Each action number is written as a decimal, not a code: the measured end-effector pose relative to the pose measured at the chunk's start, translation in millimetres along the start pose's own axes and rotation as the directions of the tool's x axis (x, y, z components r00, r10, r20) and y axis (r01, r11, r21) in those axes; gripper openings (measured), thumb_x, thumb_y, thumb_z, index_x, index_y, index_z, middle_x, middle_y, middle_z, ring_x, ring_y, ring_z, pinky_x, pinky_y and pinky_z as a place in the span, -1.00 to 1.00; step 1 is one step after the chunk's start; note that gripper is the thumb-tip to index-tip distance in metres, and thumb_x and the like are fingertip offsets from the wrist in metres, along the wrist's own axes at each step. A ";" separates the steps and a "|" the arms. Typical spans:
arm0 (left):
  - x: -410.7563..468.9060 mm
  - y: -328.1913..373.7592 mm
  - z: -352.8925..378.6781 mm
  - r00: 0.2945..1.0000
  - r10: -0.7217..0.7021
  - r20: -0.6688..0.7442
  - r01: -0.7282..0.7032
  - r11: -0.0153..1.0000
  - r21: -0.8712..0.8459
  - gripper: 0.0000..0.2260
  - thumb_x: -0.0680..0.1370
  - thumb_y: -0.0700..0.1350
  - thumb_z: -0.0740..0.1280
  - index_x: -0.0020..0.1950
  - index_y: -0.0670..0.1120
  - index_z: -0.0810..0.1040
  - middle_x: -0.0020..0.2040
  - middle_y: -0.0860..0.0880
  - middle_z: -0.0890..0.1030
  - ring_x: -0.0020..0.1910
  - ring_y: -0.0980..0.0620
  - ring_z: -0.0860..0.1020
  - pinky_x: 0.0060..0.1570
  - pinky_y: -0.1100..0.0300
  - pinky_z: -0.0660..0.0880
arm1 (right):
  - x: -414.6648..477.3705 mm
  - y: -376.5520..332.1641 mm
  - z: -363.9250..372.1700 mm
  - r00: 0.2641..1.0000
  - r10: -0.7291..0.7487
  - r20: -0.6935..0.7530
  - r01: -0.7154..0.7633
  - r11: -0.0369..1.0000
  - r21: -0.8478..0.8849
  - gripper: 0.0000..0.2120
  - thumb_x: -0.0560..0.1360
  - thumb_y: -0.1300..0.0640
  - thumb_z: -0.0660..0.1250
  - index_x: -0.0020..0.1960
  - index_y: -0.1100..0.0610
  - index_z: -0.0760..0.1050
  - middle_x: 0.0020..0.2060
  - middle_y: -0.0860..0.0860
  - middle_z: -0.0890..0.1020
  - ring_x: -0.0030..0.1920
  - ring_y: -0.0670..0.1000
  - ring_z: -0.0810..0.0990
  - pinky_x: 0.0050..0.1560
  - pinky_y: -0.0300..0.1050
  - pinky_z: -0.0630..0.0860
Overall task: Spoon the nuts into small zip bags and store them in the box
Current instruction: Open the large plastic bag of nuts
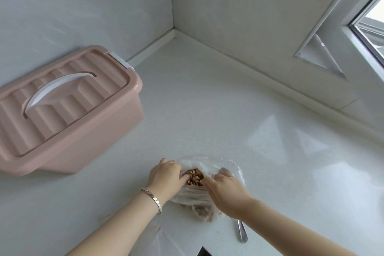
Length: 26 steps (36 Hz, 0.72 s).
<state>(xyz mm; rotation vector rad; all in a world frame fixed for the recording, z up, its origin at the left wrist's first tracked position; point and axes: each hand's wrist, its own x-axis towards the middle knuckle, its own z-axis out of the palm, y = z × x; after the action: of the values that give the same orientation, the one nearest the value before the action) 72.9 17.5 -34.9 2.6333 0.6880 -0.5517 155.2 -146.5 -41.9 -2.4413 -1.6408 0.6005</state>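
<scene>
On the white speckled countertop (207, 110), the ribbed pink plastic box (87, 131) with a white handle sits lidded at the left, its far left end cut off by the frame. At lower centre a crumpled clear plastic bag (230, 166) gapes over brown nuts (195, 176), its lower part hidden beneath the wrists. The left hand (166, 176) and right hand (226, 191) pinch its mouth with curled fingers. A metal spoon (242, 235) shows below the right forearm, half hidden.

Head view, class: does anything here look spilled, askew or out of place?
No spill: the nuts sit inside the plastic bag held by the left hand and right hand. Mildly odd: the spoon lies unused on the counter, and the pink box has its lid on.
</scene>
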 end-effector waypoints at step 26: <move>-34.7 -33.3 10.5 0.966 -0.005 0.259 0.025 0.997 -0.072 -0.22 0.40 -0.31 0.29 0.51 -0.01 -0.04 0.48 0.07 0.06 0.34 0.03 0.33 0.13 0.20 0.41 | -5.6 -4.2 19.1 0.850 -0.489 0.197 0.527 0.796 -0.298 -0.41 0.21 0.08 0.40 0.24 -0.15 0.45 0.32 -0.18 0.38 0.35 0.11 0.22 0.33 0.17 0.28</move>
<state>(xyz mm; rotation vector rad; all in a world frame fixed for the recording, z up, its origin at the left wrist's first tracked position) 24.6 26.8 -36.2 2.4292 0.6336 -0.8397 142.1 -151.9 -56.6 -2.0205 -2.5070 0.3910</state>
